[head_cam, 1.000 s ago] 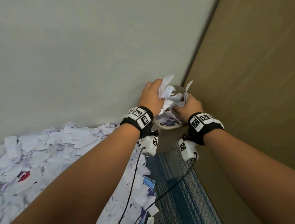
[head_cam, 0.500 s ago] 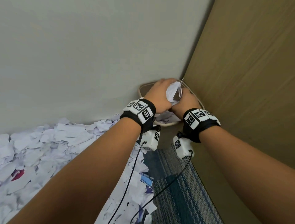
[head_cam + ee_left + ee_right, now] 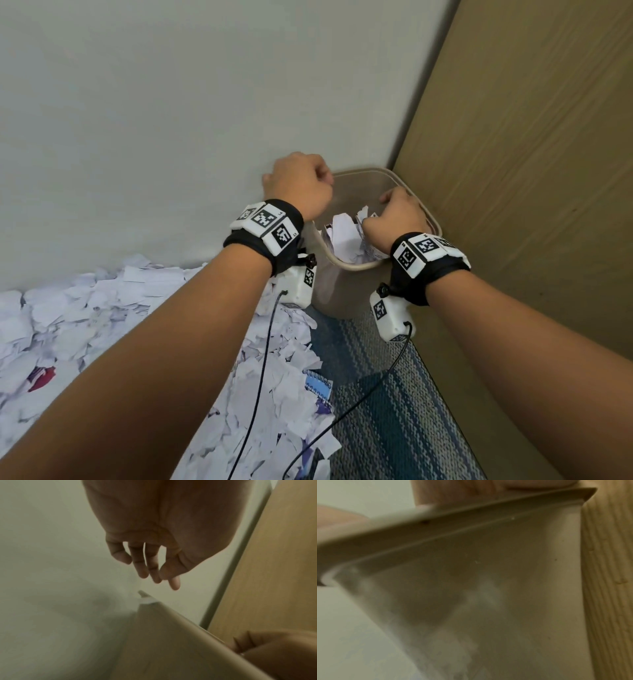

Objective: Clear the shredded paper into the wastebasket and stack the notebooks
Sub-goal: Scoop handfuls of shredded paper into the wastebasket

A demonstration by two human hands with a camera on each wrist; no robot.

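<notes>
A beige wastebasket [image 3: 424, 214] stands in the corner, with shredded paper [image 3: 344, 236] piled inside it. My left hand [image 3: 301, 186] hovers over the basket's left rim. Its fingers [image 3: 142, 566] hang loose and hold nothing. My right hand [image 3: 399, 214] reaches into the basket beside the scraps, and its fingers are hidden. More shredded paper [image 3: 102, 308] covers the floor at the left. A blue spiral notebook [image 3: 318, 385] pokes out from under it. A red cover [image 3: 41, 377] shows further left.
A pale wall [image 3: 171, 102] runs behind the basket and a wooden panel [image 3: 531, 171] closes the right side. Blue striped carpet [image 3: 383, 421] lies below the basket. Black wrist cables [image 3: 263, 359] hang over the paper.
Both hands held a bundle of paper together over the basket. That paper now lies inside it, and the hands have parted, the left one lifting up and leftward.
</notes>
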